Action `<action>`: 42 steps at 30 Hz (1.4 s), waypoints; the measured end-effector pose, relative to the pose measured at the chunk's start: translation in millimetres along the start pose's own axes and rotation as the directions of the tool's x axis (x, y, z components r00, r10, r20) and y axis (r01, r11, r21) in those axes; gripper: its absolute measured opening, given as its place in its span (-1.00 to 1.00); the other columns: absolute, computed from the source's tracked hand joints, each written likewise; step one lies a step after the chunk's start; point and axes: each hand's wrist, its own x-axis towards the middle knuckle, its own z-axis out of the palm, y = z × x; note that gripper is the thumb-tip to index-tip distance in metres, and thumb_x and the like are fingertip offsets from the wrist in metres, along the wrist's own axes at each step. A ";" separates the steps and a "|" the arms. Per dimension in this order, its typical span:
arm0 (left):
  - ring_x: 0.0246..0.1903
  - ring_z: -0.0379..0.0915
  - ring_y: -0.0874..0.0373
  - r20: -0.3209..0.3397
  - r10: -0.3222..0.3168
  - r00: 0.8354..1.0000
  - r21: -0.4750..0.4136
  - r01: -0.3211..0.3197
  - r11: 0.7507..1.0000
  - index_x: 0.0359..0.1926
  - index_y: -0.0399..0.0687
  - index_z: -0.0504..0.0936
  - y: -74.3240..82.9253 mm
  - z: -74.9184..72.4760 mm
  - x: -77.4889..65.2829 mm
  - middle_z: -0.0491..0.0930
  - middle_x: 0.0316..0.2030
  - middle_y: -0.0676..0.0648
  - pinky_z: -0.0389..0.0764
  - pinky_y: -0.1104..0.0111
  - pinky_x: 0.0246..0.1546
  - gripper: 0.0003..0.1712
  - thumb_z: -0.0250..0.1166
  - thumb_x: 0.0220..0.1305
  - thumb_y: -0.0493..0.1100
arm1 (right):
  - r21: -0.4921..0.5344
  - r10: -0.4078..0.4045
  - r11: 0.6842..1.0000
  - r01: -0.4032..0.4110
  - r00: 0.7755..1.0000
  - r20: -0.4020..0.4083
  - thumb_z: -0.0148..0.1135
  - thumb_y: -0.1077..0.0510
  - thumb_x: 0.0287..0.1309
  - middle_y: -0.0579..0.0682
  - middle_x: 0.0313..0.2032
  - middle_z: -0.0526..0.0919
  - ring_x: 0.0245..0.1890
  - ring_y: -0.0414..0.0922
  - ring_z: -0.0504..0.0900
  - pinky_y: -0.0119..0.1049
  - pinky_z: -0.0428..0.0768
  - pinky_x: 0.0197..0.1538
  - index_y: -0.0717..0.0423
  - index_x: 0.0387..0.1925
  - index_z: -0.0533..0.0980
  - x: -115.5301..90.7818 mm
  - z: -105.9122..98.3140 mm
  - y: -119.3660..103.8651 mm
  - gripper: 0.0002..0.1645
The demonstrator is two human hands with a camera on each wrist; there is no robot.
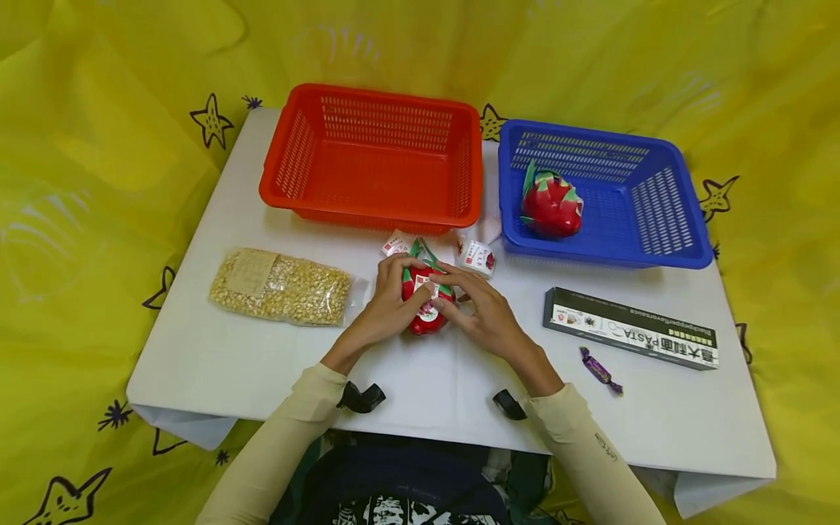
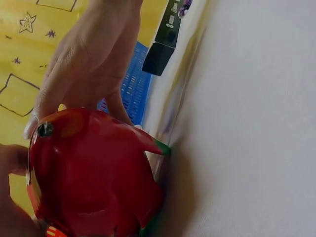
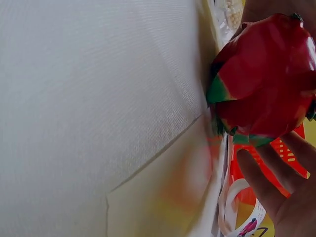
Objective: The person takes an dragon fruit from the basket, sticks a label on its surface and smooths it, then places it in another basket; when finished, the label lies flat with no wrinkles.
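Observation:
A glossy red dragon fruit (image 1: 420, 328) with green leaf tips rests on the white table between both hands. White labels with print (image 1: 426, 313) lie on its upper side. My left hand (image 1: 392, 297) holds the fruit from the left, fingers bent over its far side and thumb on the label. From the right, my right hand (image 1: 485, 310) touches the label with thumb and index fingertips. In the right wrist view its other fingers (image 3: 269, 190) are straight and spread beside the fruit. Just behind stand a white label roll (image 1: 477, 257) and a small printed label (image 1: 397, 243).
A red basket (image 1: 387, 222) stands at the back left. The blue basket (image 1: 607, 251) at the back right holds another dragon fruit (image 1: 553, 206). To the left lies a bag of corn kernels (image 1: 282, 286); to the right, a pasta box (image 1: 630, 328) and a purple wrapped candy (image 1: 600, 370).

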 end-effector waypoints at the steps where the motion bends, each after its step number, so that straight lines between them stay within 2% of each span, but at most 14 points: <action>1: 0.44 0.17 -0.22 -0.015 -0.011 1.000 0.007 0.012 1.000 0.38 0.08 0.30 0.3 1.2 0.5 -0.03 0.51 -0.18 0.42 -0.21 0.35 -0.43 0.16 0.47 0.10 | 0.017 0.005 1.000 -0.005 1.000 0.002 0.47 0.09 0.35 -0.04 0.50 0.47 0.36 0.01 0.53 0.03 0.69 0.15 -0.04 0.34 0.57 -0.6 0.5 0.3 -0.43; 5: 0.41 0.19 -0.22 -0.025 -0.019 1.000 0.000 0.019 1.000 0.34 0.03 0.31 0.3 4.3 2.5 -0.01 0.48 -0.20 0.44 -0.19 0.34 -0.47 0.17 0.48 0.08 | 0.124 0.027 0.992 -0.025 1.000 -0.010 0.47 0.16 0.33 -0.02 0.42 0.55 0.36 -0.01 0.54 -0.01 0.73 0.12 -0.04 0.42 0.50 -2.3 2.9 1.3 -0.34; 10: 0.47 0.04 -0.19 0.005 0.003 1.000 -0.020 -0.003 1.000 0.33 -0.02 0.27 -0.9 5.1 4.9 -0.04 0.46 -0.23 0.35 -0.18 0.41 -0.45 0.20 0.55 0.13 | 0.192 0.036 0.981 -0.027 0.998 -0.046 0.49 0.23 0.30 0.07 0.41 0.56 0.33 0.03 0.58 0.01 0.75 0.06 0.06 0.29 0.55 -4.2 5.1 2.7 -0.44; 15: 0.45 0.10 -0.19 -0.007 -0.007 1.000 -0.011 0.007 1.000 0.29 0.04 0.29 1.3 4.7 6.2 -0.02 0.44 -0.19 0.36 -0.19 0.39 -0.49 0.20 0.53 0.15 | 0.186 0.037 0.982 -0.028 0.998 -0.047 0.51 0.21 0.28 0.07 0.45 0.52 0.34 0.03 0.59 0.03 0.75 0.06 0.06 0.26 0.58 -3.9 3.2 2.8 -0.46; 19: 0.41 0.18 -0.22 -0.029 -0.025 0.999 -0.013 0.025 1.000 0.28 0.02 0.30 1.5 8.9 7.0 -0.01 0.44 -0.21 0.41 -0.20 0.36 -0.52 0.17 0.51 0.08 | 0.181 0.045 0.983 -0.037 0.998 -0.036 0.52 0.20 0.27 0.04 0.41 0.56 0.30 0.02 0.61 0.02 0.75 0.07 0.05 0.37 0.51 -2.8 1.1 2.1 -0.33; 22: 0.43 0.14 -0.21 -0.038 -0.018 0.999 -0.028 0.017 0.999 0.27 -0.03 0.31 0.3 12.7 8.9 0.00 0.44 -0.25 0.36 -0.20 0.40 -0.58 0.10 0.53 0.01 | 0.129 0.025 0.991 -0.018 0.998 -0.051 0.54 0.17 0.26 0.00 0.41 0.56 0.30 0.01 0.61 -0.02 0.75 0.07 0.01 0.40 0.49 -4.0 0.0 -0.4 -0.29; 26: 0.49 -0.01 -0.15 -0.025 -0.012 1.000 -0.072 0.010 0.997 0.22 -0.05 0.34 -0.6 14.9 10.4 0.01 0.41 -0.25 0.18 -0.18 0.49 -0.67 -0.06 0.59 -0.04 | 0.034 -0.036 0.999 0.039 0.996 -0.086 0.55 0.15 0.25 -0.01 0.44 0.55 0.31 -0.01 0.61 -0.06 0.75 0.06 0.01 0.22 0.62 -7.7 0.9 -2.7 -0.48; 28: 0.49 -0.03 -0.15 -0.016 -0.024 1.000 -0.096 0.022 0.995 0.21 -0.04 0.34 0.0 15.2 10.7 0.01 0.41 -0.24 0.15 -0.18 0.50 -0.67 -0.11 0.59 -0.04 | 0.013 -0.047 0.999 0.049 0.994 -0.101 0.56 0.14 0.24 -0.02 0.43 0.56 0.31 -0.02 0.62 -0.07 0.74 0.06 0.03 0.15 0.67 -8.3 1.9 -1.7 -0.55; 36: 0.51 -0.07 -0.18 0.029 -0.076 0.997 -0.132 0.079 0.988 0.25 -0.02 0.33 2.1 10.7 13.5 -0.06 0.46 -0.23 0.18 -0.18 0.47 -0.59 -0.14 0.47 -0.07 | -0.009 -0.067 0.998 0.067 0.990 -0.126 0.60 0.12 0.18 -0.02 0.37 0.62 0.22 -0.01 0.68 -0.01 0.73 0.05 0.04 0.11 0.69 -3.6 1.5 3.8 -0.54; 39: 0.51 -0.12 -0.18 0.041 -0.062 0.997 -0.135 0.067 0.989 0.27 -0.03 0.30 2.6 6.3 13.4 -0.08 0.46 -0.25 0.12 -0.16 0.50 -0.60 -0.14 0.52 -0.07 | -0.011 -0.067 0.998 0.066 0.991 -0.120 0.60 0.11 0.17 -0.04 0.37 0.62 0.25 -0.01 0.66 0.01 0.73 0.05 -0.02 0.12 0.70 0.1 1.6 4.7 -0.53; 42: 0.53 -0.16 -0.16 0.027 -0.012 1.000 -0.110 0.015 0.994 0.31 -0.07 0.30 0.2 1.1 11.9 -0.05 0.47 -0.27 0.04 -0.14 0.54 -0.61 -0.13 0.63 -0.03 | -0.006 -0.063 0.998 0.063 0.993 -0.103 0.58 0.09 0.20 -0.07 0.38 0.62 0.30 -0.02 0.62 -0.01 0.73 0.07 -0.04 0.15 0.70 5.8 2.0 3.8 -0.53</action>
